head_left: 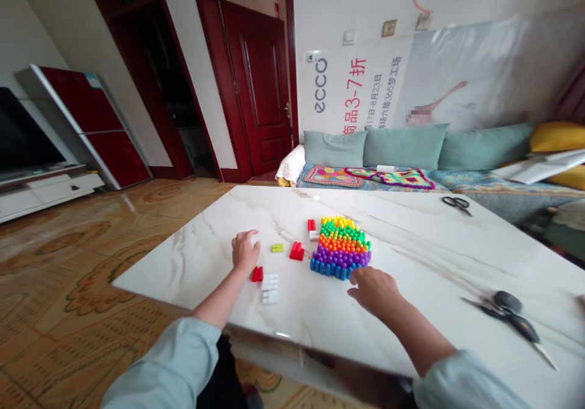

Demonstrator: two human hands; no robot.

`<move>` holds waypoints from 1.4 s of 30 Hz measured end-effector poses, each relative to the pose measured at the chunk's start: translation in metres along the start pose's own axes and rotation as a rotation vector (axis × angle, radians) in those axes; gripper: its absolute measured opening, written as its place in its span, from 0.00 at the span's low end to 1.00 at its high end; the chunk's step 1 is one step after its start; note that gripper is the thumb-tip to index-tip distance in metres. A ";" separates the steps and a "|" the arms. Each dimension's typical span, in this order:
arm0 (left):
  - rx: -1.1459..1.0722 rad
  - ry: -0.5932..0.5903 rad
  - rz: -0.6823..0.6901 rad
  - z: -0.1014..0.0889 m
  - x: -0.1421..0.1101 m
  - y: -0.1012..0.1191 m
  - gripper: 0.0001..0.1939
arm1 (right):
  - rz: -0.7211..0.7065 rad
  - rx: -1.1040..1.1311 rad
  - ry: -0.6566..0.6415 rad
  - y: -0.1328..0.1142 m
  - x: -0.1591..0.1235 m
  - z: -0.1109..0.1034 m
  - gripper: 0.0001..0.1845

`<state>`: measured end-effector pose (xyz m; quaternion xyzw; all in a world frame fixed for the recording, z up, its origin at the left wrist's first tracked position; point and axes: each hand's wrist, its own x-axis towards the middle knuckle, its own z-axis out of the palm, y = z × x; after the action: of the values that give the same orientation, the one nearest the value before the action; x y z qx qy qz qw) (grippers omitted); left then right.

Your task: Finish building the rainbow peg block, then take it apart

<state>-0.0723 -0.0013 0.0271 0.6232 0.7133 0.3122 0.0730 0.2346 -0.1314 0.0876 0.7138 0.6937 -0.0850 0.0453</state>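
Note:
A block of small plastic pegs (pixel 340 249) lies on the white marble table (pixel 411 250), in rows of yellow, green, orange, purple and blue. My right hand (pixel 372 291) rests at its lower right corner, fingertips at or against the blue row, holding nothing I can see. My left hand (pixel 245 252) sits loosely curled and empty on the marble. Nearest it are a yellow-green peg piece (pixel 276 248), a short red peg strip (pixel 257 273) and white peg strips (pixel 270 288). More red pegs (pixel 297 250) and a red-and-white stack (pixel 312 229) lie beside the block.
A pair of black-handled scissors (pixel 457 203) lies at the table's far edge, and a larger pair (pixel 507 314) at the right. Beyond the table stand a teal sofa (pixel 404 147), a dark red door (pixel 258 86) and a red cabinet (pixel 94 125).

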 end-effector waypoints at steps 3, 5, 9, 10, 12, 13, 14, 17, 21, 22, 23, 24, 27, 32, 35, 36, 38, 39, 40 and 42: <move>0.089 -0.087 -0.049 -0.008 0.030 -0.027 0.16 | -0.003 0.018 -0.006 -0.006 -0.002 -0.001 0.11; 0.113 -0.138 -0.056 -0.008 0.037 -0.035 0.11 | -0.005 0.032 -0.010 -0.009 -0.003 -0.001 0.12; 0.101 -0.161 -0.030 -0.010 0.041 -0.029 0.04 | -0.017 0.066 -0.015 -0.013 -0.004 0.001 0.13; 0.085 -0.151 -0.014 -0.011 0.041 -0.024 0.03 | -0.021 0.076 -0.009 -0.013 -0.004 0.001 0.12; 0.035 -0.121 0.035 -0.015 0.038 -0.007 0.06 | -0.034 0.103 0.024 -0.014 -0.003 0.002 0.12; 0.004 -0.107 0.068 -0.016 0.034 0.004 0.10 | -0.043 0.126 0.054 -0.015 -0.002 0.003 0.11; -0.033 -0.105 0.109 -0.015 0.026 0.017 0.12 | -0.054 0.157 0.094 -0.016 -0.001 0.003 0.12; -0.179 -0.185 0.273 -0.003 -0.013 0.062 0.17 | -0.101 0.294 0.240 -0.020 0.002 0.004 0.16; -0.673 -0.442 0.503 0.029 -0.078 0.104 0.20 | -0.225 0.454 0.325 -0.027 0.004 0.006 0.21; -0.718 -0.496 0.519 0.037 -0.090 0.109 0.21 | -0.253 0.466 0.327 -0.027 0.005 0.007 0.20; -0.751 -0.525 0.513 0.044 -0.100 0.110 0.22 | -0.273 0.465 0.326 -0.027 0.005 0.008 0.19; -0.779 -0.551 0.497 0.050 -0.107 0.111 0.24 | -0.284 0.455 0.324 -0.026 0.006 0.010 0.17; -0.847 -0.601 0.424 0.062 -0.116 0.105 0.27 | -0.297 0.430 0.305 -0.024 0.007 0.015 0.14; -0.938 -0.600 0.338 0.070 -0.121 0.098 0.31 | -0.288 0.430 0.288 -0.027 0.011 0.025 0.11; -0.963 -0.596 0.293 0.072 -0.122 0.097 0.33 | -0.259 0.473 0.299 -0.023 0.013 0.021 0.10; -0.992 -0.589 0.255 0.072 -0.121 0.097 0.33 | -0.236 0.496 0.316 -0.019 0.014 0.017 0.10; -1.065 -0.554 0.146 0.072 -0.120 0.096 0.32 | -0.149 0.535 0.380 -0.003 0.016 0.006 0.10; -1.099 -0.526 0.090 0.072 -0.119 0.095 0.32 | -0.081 0.549 0.425 0.007 0.016 0.001 0.10; -1.126 -0.498 0.044 0.072 -0.119 0.095 0.32 | -0.012 0.554 0.473 0.017 0.016 -0.004 0.10; -1.154 -0.461 -0.003 0.071 -0.118 0.094 0.32 | 0.092 0.536 0.507 0.038 0.016 -0.010 0.10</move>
<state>0.0669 -0.0837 -0.0125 0.5336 0.3962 0.5050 0.5506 0.2737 -0.1153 0.0921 0.7291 0.6031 -0.0821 -0.3129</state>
